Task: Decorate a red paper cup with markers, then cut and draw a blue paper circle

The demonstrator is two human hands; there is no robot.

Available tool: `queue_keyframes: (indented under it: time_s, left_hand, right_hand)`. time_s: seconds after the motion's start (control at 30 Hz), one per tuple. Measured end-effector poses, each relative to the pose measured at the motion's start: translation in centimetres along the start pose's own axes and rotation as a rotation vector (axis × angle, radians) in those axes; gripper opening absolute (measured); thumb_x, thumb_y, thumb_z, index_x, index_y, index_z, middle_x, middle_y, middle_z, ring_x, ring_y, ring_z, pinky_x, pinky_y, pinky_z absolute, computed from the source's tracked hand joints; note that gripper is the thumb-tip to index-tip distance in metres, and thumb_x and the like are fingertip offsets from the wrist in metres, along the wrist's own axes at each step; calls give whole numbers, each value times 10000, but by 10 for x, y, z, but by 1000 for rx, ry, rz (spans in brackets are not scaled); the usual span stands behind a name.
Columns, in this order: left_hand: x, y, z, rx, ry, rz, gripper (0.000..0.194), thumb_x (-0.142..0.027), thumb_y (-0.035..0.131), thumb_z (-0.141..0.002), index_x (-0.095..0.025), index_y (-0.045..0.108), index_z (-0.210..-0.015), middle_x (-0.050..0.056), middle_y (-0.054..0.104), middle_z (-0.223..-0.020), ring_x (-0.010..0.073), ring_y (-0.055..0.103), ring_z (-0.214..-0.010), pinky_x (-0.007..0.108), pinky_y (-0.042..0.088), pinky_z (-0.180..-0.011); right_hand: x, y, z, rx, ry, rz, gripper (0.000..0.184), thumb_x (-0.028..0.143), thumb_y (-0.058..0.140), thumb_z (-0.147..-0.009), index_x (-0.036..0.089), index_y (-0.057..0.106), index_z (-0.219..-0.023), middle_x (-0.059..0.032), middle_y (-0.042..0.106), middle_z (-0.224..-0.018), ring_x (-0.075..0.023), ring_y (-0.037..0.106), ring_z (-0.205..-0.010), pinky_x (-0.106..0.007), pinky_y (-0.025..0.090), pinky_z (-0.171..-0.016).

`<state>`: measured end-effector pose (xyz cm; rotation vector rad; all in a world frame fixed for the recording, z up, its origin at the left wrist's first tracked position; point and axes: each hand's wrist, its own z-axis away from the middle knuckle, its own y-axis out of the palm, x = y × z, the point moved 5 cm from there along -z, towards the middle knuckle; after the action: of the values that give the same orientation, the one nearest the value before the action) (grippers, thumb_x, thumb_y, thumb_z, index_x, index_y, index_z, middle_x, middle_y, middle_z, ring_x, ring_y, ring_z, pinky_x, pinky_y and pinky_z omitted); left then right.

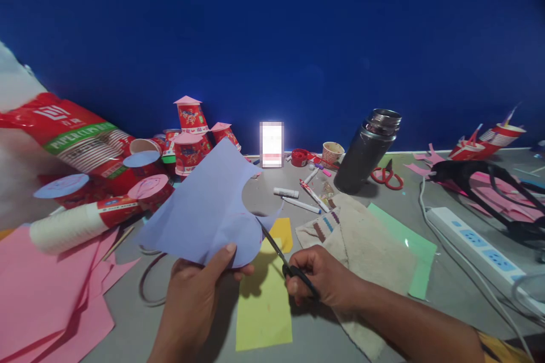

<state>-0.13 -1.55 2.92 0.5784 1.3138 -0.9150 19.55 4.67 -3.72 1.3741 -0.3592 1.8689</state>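
My left hand (213,272) is closed on a sheet of blue paper (200,204), thumb on top and fingers underneath. A curved notch is cut into the sheet's right side, above a rounded lobe. My right hand (313,275) grips black-handled scissors (276,247) with fingers in the loops. The blades point up and left, against the edge of the rounded lobe. Beneath lies a strip of yellow paper (264,317) on the grey table, with a small orange-yellow piece (283,232) at its upper end.
Pink sheets (46,289) and decorated red paper cups (189,150) fill the left. Markers (315,195), a dark bottle (361,153) and red-handled scissors (388,176) lie behind. A beige cloth (374,249), green paper (404,244) and a white power strip (481,249) are to the right.
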Motion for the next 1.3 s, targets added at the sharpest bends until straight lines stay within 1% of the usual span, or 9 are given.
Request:
queue_keyframes:
  time_s: [0.13, 0.37, 0.57, 0.73, 0.8, 0.93, 1.13, 1.2, 1.3]
  left_hand:
    - [-2, -1, -1, 7, 27, 10, 279, -462, 739, -695, -241, 742, -524, 83, 748, -557, 281, 740, -591, 341, 624, -635]
    - [-30, -2, 5, 21, 48, -102, 245, -462, 723, -606, -274, 710, -449, 91, 738, -533, 305, 730, -569, 361, 619, -594]
    - [-14, -6, -1, 1, 85, -84, 293, -470, 741, -666, -257, 703, -468, 56, 721, -542, 280, 721, -608, 337, 607, -635]
    - [3, -10, -7, 52, 108, -35, 307, -476, 788, -721, -182, 766, -633, 68, 762, -671, 252, 700, -646, 323, 592, -668]
    - [2, -12, -8, 63, 126, -47, 292, -461, 773, -733, -188, 761, -631, 63, 746, -649, 252, 697, -645, 321, 592, -678]
    - [-6, -14, -6, 60, 177, -118, 291, -439, 760, -707, -257, 684, -493, 56, 696, -552, 256, 677, -604, 306, 587, -672]
    - [-12, -9, -4, 67, 95, -57, 270, -483, 735, -681, -231, 725, -583, 57, 689, -553, 231, 624, -545, 299, 529, -557]
    - [-16, -13, -5, 15, 119, -50, 257, -481, 728, -663, -225, 730, -634, 64, 709, -599, 237, 626, -571, 307, 531, -557]
    - [-20, -26, -8, -134, 203, -137, 187, -409, 759, -615, -247, 721, -700, 63, 736, -706, 283, 692, -717, 312, 565, -622]
  right_hand:
    - [2, 1, 2, 6, 11, -1, 581, 575, 975, -504, 169, 578, -624, 36, 590, -564, -75, 472, -522, -212, 356, -507]
    - [-2, 1, 1, 4, 19, -36, 578, 537, 984, -521, 186, 530, -590, 53, 540, -528, -78, 477, -505, -212, 366, -499]
    - [-1, 0, 1, 31, 11, 0, 620, 584, 997, -491, 178, 544, -611, 53, 544, -543, -82, 502, -531, -202, 354, -506]
    - [2, 0, 3, 46, 19, 23, 626, 612, 994, -470, 161, 594, -638, 22, 613, -583, -89, 517, -550, -204, 363, -523]
    - [3, 0, 3, 47, 15, 31, 628, 623, 986, -484, 167, 579, -629, 24, 611, -581, -89, 511, -547, -208, 365, -528]
    - [3, 1, 3, 62, 20, 49, 594, 603, 981, -516, 168, 598, -649, 25, 625, -593, -91, 514, -546, -214, 374, -537]
    - [2, 0, 2, 60, 6, 54, 599, 617, 978, -517, 172, 593, -631, 38, 596, -547, -78, 486, -502, -211, 359, -508]
    - [2, 1, 2, 69, 2, 61, 593, 610, 979, -526, 167, 597, -630, 34, 602, -550, -75, 488, -499, -208, 365, -511]
    - [2, 1, 3, 70, 15, 54, 589, 599, 984, -519, 167, 596, -620, 36, 605, -540, -73, 488, -494, -203, 364, -502]
